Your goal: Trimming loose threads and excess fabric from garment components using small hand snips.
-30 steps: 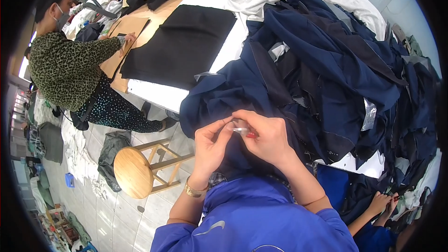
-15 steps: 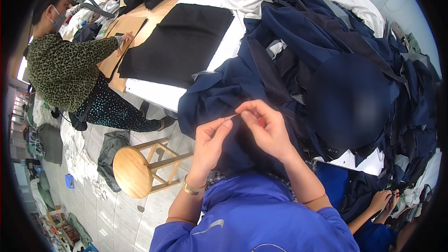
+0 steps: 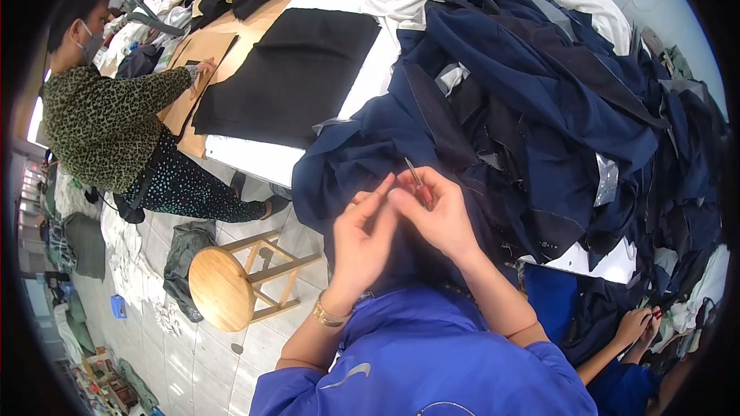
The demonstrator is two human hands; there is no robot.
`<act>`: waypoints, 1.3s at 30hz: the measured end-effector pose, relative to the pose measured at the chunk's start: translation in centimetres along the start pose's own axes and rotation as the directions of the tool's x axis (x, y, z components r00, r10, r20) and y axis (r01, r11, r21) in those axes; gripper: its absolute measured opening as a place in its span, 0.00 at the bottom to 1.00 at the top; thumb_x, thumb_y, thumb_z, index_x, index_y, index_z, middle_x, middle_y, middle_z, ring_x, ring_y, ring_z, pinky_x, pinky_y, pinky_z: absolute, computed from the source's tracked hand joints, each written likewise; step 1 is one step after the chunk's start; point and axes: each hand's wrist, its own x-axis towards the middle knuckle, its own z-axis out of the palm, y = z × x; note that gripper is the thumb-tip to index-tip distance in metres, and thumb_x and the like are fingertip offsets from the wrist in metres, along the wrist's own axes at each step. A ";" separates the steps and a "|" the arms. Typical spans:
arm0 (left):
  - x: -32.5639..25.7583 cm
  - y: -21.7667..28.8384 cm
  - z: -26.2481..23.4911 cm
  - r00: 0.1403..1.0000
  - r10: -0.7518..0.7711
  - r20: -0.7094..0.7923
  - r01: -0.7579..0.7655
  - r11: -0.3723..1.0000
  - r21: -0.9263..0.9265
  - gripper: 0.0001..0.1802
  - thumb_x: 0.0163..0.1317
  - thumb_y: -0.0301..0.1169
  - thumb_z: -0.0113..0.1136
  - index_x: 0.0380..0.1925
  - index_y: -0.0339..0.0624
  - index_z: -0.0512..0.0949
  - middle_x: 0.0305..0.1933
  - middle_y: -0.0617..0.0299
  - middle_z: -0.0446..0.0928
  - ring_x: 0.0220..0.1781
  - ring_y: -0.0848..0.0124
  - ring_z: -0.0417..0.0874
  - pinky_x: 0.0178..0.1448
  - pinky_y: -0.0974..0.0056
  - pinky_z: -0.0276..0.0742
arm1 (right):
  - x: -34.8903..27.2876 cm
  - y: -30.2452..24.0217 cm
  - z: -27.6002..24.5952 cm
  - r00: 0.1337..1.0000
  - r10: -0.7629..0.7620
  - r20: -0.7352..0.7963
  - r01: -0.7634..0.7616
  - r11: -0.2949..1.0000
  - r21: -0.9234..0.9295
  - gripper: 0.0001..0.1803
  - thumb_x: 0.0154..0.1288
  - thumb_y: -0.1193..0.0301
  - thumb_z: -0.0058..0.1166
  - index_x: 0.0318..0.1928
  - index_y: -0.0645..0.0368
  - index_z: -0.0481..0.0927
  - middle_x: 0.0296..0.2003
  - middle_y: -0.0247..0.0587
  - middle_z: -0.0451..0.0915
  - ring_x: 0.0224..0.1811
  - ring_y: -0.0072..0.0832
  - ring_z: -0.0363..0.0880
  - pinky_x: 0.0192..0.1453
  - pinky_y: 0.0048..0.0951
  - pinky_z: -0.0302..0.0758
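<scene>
Gripped by the right hand, a red-handled tool points tip-forward, its long axis slanting slightly left.

Red-handled tool partly hid. by R hand.

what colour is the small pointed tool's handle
The handle is red, best seen in the head view.

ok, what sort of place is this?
Probably a garment workshop: a big heap of dark navy fabric pieces, a flat black fabric panel beside it, and a small red-handled tool with a pointed metal tip in the person's right hand.
</scene>
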 end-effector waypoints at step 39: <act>4.4 2.1 4.9 0.953 -0.008 0.301 0.021 0.999 -0.038 0.09 0.62 0.29 0.60 0.34 0.31 0.81 0.31 0.67 0.79 0.34 0.82 0.73 0.42 0.77 0.68 | -2.9 -2.4 -9.1 0.878 -0.359 -0.315 0.290 0.925 -0.246 0.19 0.51 0.71 0.67 0.42 0.67 0.78 0.36 0.43 0.83 0.37 0.22 0.81 0.42 0.22 0.76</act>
